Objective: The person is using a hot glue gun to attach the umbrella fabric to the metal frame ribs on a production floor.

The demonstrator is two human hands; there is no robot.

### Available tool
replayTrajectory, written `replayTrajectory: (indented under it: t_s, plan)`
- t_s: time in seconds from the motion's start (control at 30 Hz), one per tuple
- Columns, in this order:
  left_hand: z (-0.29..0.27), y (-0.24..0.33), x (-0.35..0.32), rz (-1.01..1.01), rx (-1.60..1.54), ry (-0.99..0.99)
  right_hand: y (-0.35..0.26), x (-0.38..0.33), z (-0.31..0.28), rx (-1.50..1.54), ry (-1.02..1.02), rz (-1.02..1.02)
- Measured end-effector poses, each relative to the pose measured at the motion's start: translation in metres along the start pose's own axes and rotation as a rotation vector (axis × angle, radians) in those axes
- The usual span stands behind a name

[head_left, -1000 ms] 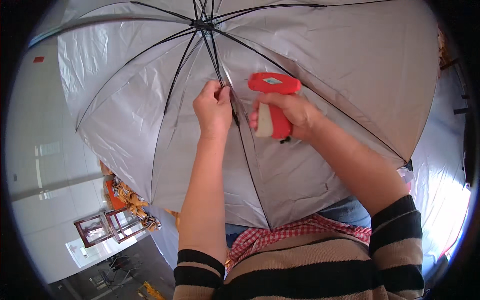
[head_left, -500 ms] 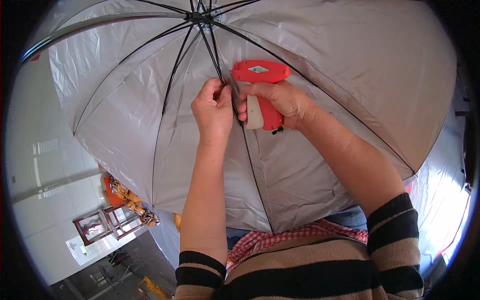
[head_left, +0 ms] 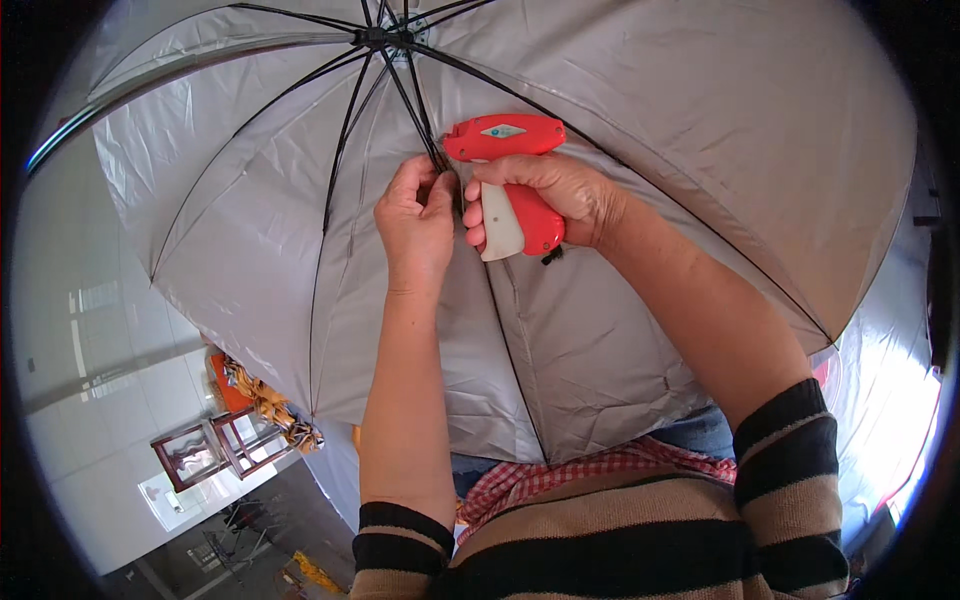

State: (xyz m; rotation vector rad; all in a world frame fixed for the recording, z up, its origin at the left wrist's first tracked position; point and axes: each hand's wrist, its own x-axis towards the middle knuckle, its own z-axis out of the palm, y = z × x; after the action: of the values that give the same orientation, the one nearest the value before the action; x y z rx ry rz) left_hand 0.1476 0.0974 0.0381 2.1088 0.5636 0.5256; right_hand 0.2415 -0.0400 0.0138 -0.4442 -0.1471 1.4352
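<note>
Canopy: silver-grey umbrella canopy [head_left: 590,340], open, inner face toward the wearer, spread in front of the body. Spread the panel flat near the work point; loose folds could catch.
Shaft: metal shaft [head_left: 200,63] extends to the left from the hub [head_left: 375,38], well apart from both hands. Leave it undisturbed so that the frame does not rotate.
Rib: black rib [head_left: 407,100] runs from the hub down to the left fingers. Hold it still as the reference for alignment.
Right hand: right hand [head_left: 580,195], fingers wrapped around the tool's handle and trigger. A straight wrist should give the steadiest aim.
Left hand: left hand [head_left: 415,220], thumb and fingers pinched on the rib; whether fabric is also gripped cannot be told. Brace here against any push from the tool.
Tool: red trigger tool [head_left: 505,137], apparently a tagging gun, in the right hand, just beside the left hand, head pointing left across the rib.
Trigger: pale trigger [head_left: 502,225]; how far it is drawn cannot be told. Squeeze smoothly, only once aligned.
Nose: close to the left fingertips; any needle is too small to see. Keep skin out of its line.
</note>
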Motion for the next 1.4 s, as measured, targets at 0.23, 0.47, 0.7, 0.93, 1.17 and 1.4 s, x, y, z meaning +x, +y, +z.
replayTrajectory:
  t_s: [0.23,0.47,0.7,0.93,1.17,1.4]
  plan:
    - [0.005,0.000,0.002,0.036,-0.008,0.000,-0.010,0.001,0.004,-0.113,0.049,0.022]
    - [0.007,-0.005,0.006,0.003,-0.032,0.041,-0.019,0.010,0.016,-0.356,0.246,0.061]
    - [-0.020,-0.012,0.012,0.224,0.459,0.083,-0.016,-0.032,0.021,-0.328,0.240,-0.106]
    - [-0.066,0.001,0.035,0.325,0.915,0.248,-0.007,-0.041,0.029,-0.261,0.380,-0.114]
    - [-0.001,0.002,0.008,0.269,0.552,0.258,0.028,-0.015,0.026,-0.043,0.411,-0.175]
    - [0.010,0.003,-0.003,0.037,0.230,0.080,0.007,-0.008,0.023,-0.077,0.421,-0.226]
